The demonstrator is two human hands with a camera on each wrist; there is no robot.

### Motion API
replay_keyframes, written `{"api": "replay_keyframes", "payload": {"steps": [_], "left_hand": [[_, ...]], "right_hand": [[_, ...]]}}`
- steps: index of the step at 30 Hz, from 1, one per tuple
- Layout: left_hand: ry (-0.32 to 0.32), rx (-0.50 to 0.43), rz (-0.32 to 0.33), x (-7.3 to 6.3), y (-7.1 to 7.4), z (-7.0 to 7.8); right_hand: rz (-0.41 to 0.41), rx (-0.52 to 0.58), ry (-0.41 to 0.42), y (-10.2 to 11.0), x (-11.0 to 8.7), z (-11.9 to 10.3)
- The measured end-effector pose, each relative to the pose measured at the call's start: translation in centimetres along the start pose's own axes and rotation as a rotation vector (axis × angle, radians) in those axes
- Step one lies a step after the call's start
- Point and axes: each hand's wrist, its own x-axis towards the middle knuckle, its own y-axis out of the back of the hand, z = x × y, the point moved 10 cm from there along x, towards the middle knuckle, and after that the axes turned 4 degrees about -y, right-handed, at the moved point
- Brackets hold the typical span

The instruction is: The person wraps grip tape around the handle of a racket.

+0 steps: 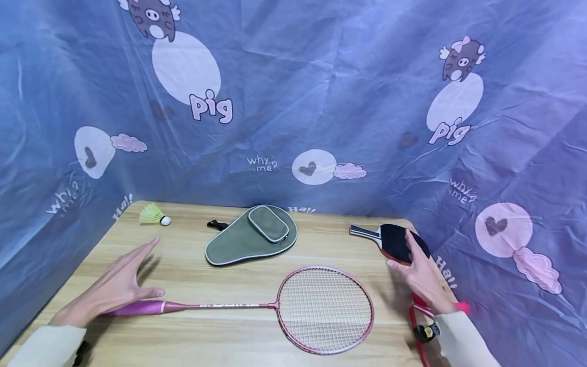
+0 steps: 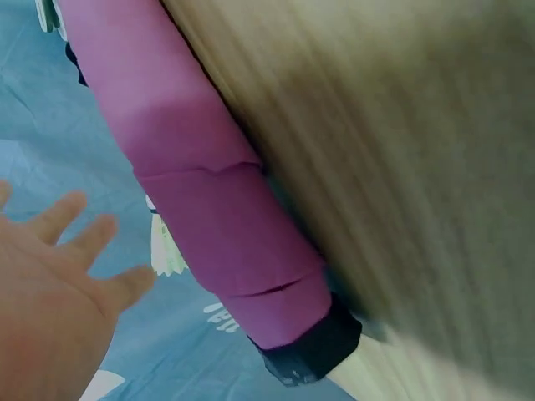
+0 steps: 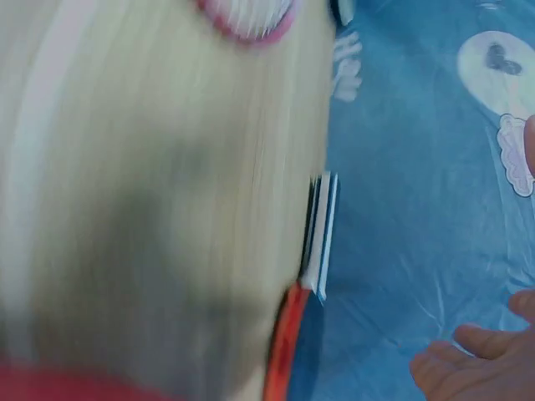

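Observation:
A pink badminton racket (image 1: 240, 306) lies across the front of the wooden table, its strung head to the right. Over its purple grip (image 1: 137, 308) hovers my left hand (image 1: 116, 285), fingers spread and thumb apart, holding nothing. The left wrist view shows that wrapped grip (image 2: 201, 184) large, with the hand (image 2: 58, 301) beside it. My right hand (image 1: 419, 275) is held up with fingers extended and nothing in it, in front of a black-faced table tennis paddle (image 1: 394, 242). In the right wrist view the paddle's red side (image 3: 288, 334) appears near the fingers (image 3: 476, 342).
A green paddle case (image 1: 243, 239) lies at the back middle, a black handle (image 1: 217, 225) poking out behind it. A yellow shuttlecock (image 1: 153, 215) rests at the back left. Some red object (image 1: 415, 326), partly hidden by the right arm, is at the right edge. Blue printed cloth (image 1: 284, 102) surrounds the table.

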Motion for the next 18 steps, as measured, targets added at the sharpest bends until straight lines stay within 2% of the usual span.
{"api": "replay_keyframes", "payload": {"steps": [3, 9, 14, 18], "left_hand": [[-0.005, -0.033, -0.031, -0.6, -0.3, 0.4], [0.0, -0.03, -0.064, -1.8, -1.1, 0.5], [-0.004, -0.022, -0.062, -2.5, -1.4, 0.5], [0.0, -0.018, -0.072, -2.9, -1.9, 0.4]], "right_hand": [[-0.046, 0.143, -0.05, -0.9, -0.4, 0.2], [-0.096, 0.242, -0.046, -2.4, -1.4, -0.2], [-0.147, 0.317, -0.1, -3.9, -2.1, 0.0], [-0.19, 0.328, -0.15, -5.1, -2.4, 0.3]]}}
